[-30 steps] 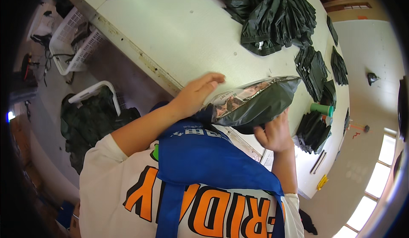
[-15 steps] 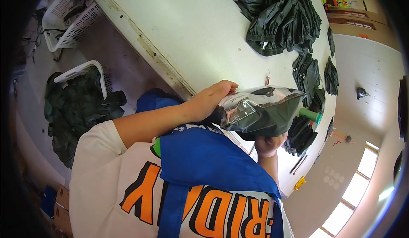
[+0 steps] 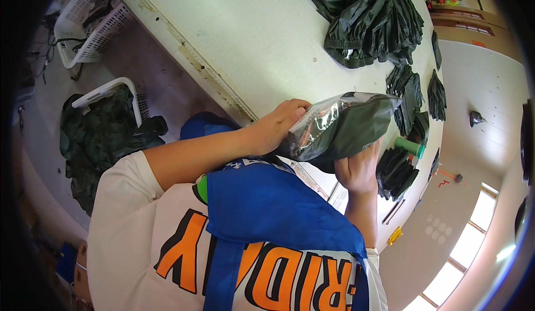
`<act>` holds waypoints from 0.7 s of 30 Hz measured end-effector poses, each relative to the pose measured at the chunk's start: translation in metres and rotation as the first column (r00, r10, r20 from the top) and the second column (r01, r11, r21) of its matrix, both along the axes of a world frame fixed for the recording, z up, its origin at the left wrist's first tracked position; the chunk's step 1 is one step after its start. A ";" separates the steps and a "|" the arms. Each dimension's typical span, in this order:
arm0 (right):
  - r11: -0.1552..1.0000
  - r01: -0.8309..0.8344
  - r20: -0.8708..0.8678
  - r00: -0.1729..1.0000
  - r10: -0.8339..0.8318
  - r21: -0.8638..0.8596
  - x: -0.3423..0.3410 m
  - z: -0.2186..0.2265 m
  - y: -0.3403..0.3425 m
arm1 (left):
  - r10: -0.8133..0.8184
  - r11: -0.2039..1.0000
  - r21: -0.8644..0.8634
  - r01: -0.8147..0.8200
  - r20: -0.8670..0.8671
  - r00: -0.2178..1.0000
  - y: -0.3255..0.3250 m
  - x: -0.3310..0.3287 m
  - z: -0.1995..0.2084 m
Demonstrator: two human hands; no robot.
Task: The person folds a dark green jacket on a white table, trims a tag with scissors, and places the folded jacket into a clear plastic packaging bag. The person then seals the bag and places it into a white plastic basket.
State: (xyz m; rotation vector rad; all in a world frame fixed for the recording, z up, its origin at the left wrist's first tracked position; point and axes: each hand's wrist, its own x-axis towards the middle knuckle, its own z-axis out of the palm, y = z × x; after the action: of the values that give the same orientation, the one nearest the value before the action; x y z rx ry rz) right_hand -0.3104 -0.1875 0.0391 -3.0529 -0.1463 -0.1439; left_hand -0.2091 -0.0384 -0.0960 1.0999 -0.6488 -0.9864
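Note:
Above the table edge I hold a clear plastic bag (image 3: 316,128) with folded dark green fabric (image 3: 362,123) in it. My left hand (image 3: 280,124) is closed on the bag's left end, its fingers bent over the shiny film. At the other end, my right hand (image 3: 358,169) grips the bag from below on the near side. Its fingertips are hidden behind the fabric. The package is tilted, and light glares off the clear film on its left half.
A pale table (image 3: 239,38) with a worn metal edge (image 3: 195,60) runs diagonally. On it lie a large dark green garment pile (image 3: 370,21), smaller stacks (image 3: 397,172) and a green cylinder (image 3: 409,147). White baskets (image 3: 106,38) and dark green fabric (image 3: 100,138) are at the left.
The package has turned so its printed front shows less and more dark fabric faces up. My right hand has risen along its near side; my left hand keeps its hold.

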 end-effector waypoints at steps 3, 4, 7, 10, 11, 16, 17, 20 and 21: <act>0.997 -0.019 -0.032 0.999 0.022 0.076 -0.002 0.007 -0.002 | -0.011 1.000 -0.011 0.010 -0.038 0.999 0.000 -0.003 -0.002; 0.992 -0.034 -0.026 0.999 0.038 0.125 -0.002 0.010 -0.004 | -0.014 1.000 -0.006 0.014 -0.028 1.000 0.000 -0.001 -0.001; 0.953 -0.043 -0.092 0.993 0.074 0.300 -0.003 0.014 -0.017 | -0.031 0.999 0.005 0.031 -0.019 0.999 0.000 -0.003 0.002; 0.969 0.012 -0.139 0.990 0.023 0.246 0.005 0.023 -0.004 | -0.038 0.999 0.023 0.037 0.032 0.999 -0.003 -0.007 0.005; 0.971 0.014 -0.181 0.983 0.030 0.240 0.007 0.028 -0.001 | -0.042 0.999 0.029 0.041 0.059 0.997 -0.002 -0.009 0.006; 0.946 0.023 -0.307 0.948 0.081 0.322 0.000 0.035 -0.001 | -0.096 0.995 -0.002 0.097 0.135 0.986 -0.008 -0.012 0.003; 0.927 0.059 -0.323 0.944 0.068 0.370 -0.002 0.035 -0.001 | -0.092 0.996 0.001 0.093 0.142 0.986 -0.009 -0.014 0.003; 0.851 0.125 -0.340 0.938 0.066 0.511 -0.005 0.034 -0.001 | -0.099 0.995 0.006 0.099 0.136 0.986 -0.009 -0.014 0.003; 0.790 0.241 -0.417 0.909 0.020 0.564 -0.006 0.034 -0.002 | -0.106 0.994 0.007 0.106 0.131 0.986 -0.009 -0.013 0.003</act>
State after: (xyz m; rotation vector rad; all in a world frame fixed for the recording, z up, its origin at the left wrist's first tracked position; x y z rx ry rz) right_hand -0.3165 -0.1891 0.0731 -2.3689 0.1000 0.3699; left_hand -0.2217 -0.0476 -0.0926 1.1466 -0.8213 -1.0109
